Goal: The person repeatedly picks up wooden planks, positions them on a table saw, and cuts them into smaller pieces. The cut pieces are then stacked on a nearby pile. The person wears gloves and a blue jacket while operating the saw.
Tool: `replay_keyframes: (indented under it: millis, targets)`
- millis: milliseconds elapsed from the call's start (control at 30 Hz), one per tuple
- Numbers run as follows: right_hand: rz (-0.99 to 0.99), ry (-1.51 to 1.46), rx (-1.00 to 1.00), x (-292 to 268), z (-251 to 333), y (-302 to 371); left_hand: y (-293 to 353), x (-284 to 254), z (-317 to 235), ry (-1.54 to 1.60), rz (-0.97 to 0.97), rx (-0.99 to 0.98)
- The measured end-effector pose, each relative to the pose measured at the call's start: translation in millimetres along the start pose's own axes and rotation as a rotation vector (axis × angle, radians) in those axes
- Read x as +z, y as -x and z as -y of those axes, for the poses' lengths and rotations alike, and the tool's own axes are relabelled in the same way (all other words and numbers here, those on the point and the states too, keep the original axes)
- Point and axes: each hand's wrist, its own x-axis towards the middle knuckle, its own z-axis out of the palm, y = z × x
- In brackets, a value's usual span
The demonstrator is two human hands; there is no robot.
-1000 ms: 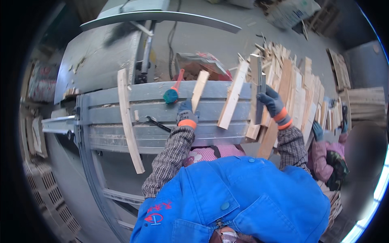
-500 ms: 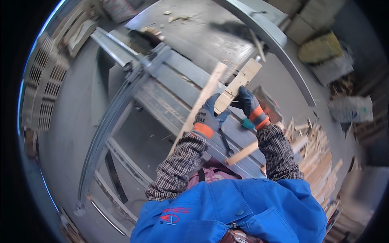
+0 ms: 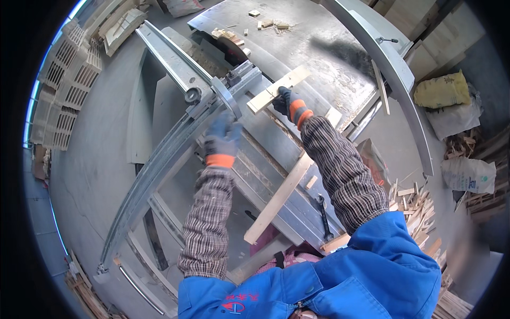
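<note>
My right hand (image 3: 289, 105), in a dark glove with an orange cuff, is closed on a short pale wood piece (image 3: 265, 98) above the metal bed of a table saw (image 3: 281, 154). My left hand (image 3: 221, 141), gloved alike, is smeared by motion beside the saw's crosscut fence (image 3: 227, 97). Its fingers cannot be made out. A longer wood strip (image 3: 279, 201) lies slantwise across the bed below both hands. Past the fence's end stands the dark round saw blade (image 3: 234, 52).
Wood offcuts (image 3: 273, 24) and sawdust lie on the far tabletop. An open-end wrench (image 3: 324, 217) and a small wood block (image 3: 311, 182) rest on the near bed. A curved grey arm (image 3: 390, 80) spans the right side. Scrap wood (image 3: 417, 210) is piled at right, near sacks (image 3: 442, 89).
Both hands held the short wood piece earlier. My left hand has let go and moved left toward the fence. My right hand has carried the piece left and away from me.
</note>
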Motion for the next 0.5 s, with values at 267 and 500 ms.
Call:
replay_keyframes:
  millis: [267, 500]
  targets:
    - [-0.236, 1.276, -0.317, 63, -26, -73, -66, -118, 103, -0.711, -0.323, -0.094]
    - [-0.03, 1.607, -0.422, 50, 11, -37, -70, -83, 115, -1.212, -0.065, -0.342]
